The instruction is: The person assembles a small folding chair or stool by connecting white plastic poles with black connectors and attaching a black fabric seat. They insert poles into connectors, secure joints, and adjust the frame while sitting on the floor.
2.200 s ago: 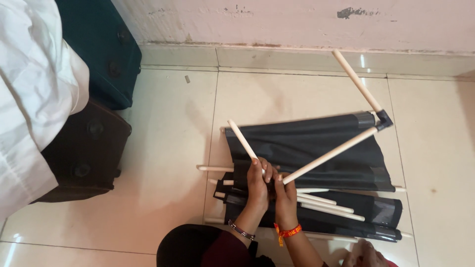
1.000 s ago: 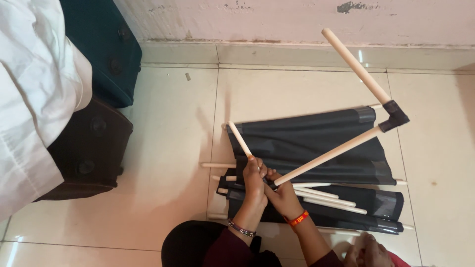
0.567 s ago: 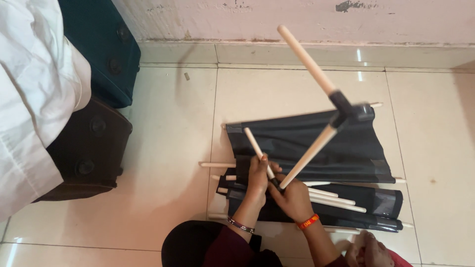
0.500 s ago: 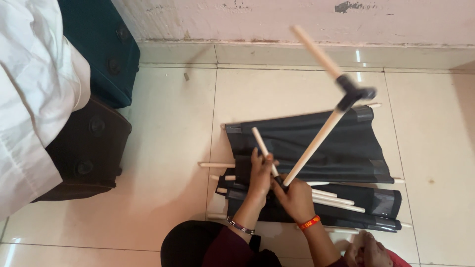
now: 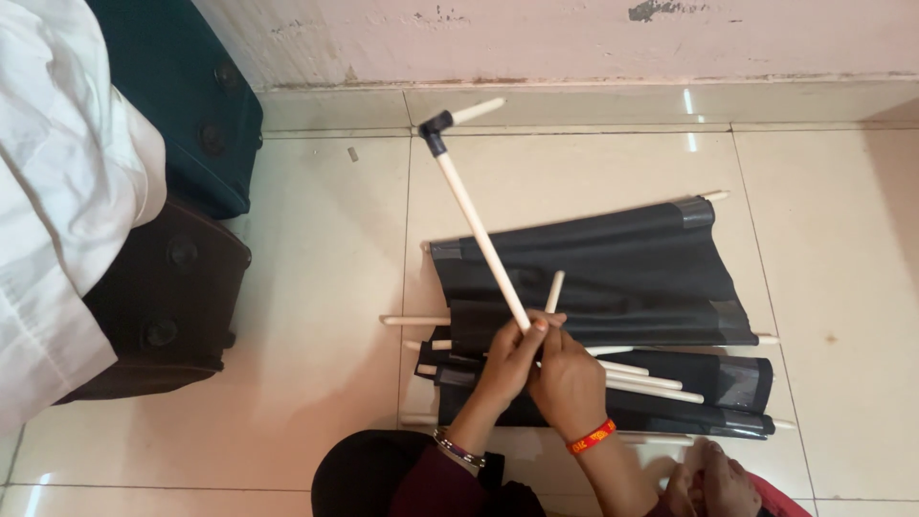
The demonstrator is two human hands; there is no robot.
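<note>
The left hand (image 5: 507, 359) is clamped around the lower end of a long white plastic rod (image 5: 479, 230), which slants up toward eleven o'clock and ends in a black elbow connector (image 5: 436, 124) with a short white stub (image 5: 477, 111) pointing toward two o'clock. The right hand (image 5: 567, 378), touching the left at its three o'clock side, is closed around a shorter white rod (image 5: 553, 291) that stands out of the fist toward twelve o'clock; how the fingers wrap it is partly hidden behind the left hand. A bright orange band (image 5: 593, 437) circles the right wrist and a beaded bracelet (image 5: 457, 447) the left.

Both hands hover over a folded sheet of black fabric (image 5: 613, 278) lying flat on the glossy cream tiled floor (image 5: 306, 287), with grey tape patches at its corners at one and four o'clock. Just below, at four o'clock from the hands, a second rolled black fabric bundle (image 5: 728, 383) lies with several loose white rods (image 5: 651, 381) across it; another white rod (image 5: 414, 321) pokes out toward nine o'clock.

At ten o'clock a dark teal suitcase (image 5: 182, 96) stands against the scuffed pale wall (image 5: 574, 38), a dark brown suitcase (image 5: 163, 306) just below it at nine o'clock, both partly covered by draped white cloth (image 5: 57, 191). At five o'clock, another person's hand (image 5: 713, 479) rests near the floor.
</note>
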